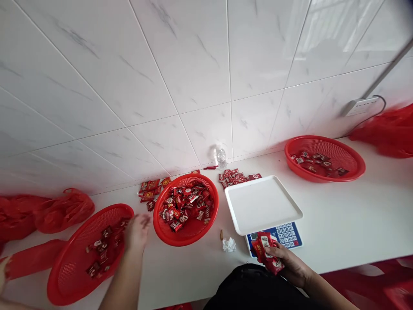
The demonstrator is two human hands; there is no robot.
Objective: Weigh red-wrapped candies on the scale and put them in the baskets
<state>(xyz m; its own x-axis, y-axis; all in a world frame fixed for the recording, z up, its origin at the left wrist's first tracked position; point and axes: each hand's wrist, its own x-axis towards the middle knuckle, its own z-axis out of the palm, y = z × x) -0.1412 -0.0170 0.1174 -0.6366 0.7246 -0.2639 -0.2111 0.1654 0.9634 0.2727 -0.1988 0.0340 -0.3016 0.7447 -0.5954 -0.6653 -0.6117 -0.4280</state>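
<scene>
My left hand (136,231) hovers over the right rim of the left red basket (64,280), which holds several dark and red candy packets (100,252); the hand is blurred by motion and its fingers are not clear. My right hand (285,260) is closed on a bunch of red candy packets (266,252) at the front of the scale (280,234). The scale carries a bare white tray (263,202). Between my hands stands the middle red basket (183,237), heaped with candy packets (185,204).
A third red basket (324,172) with a few packets sits at the right. Loose packets (235,177) and a small clear bottle (221,158) lie by the tiled wall. A crumpled white paper (229,245) lies in front. Red plastic bags (63,209) are at both ends.
</scene>
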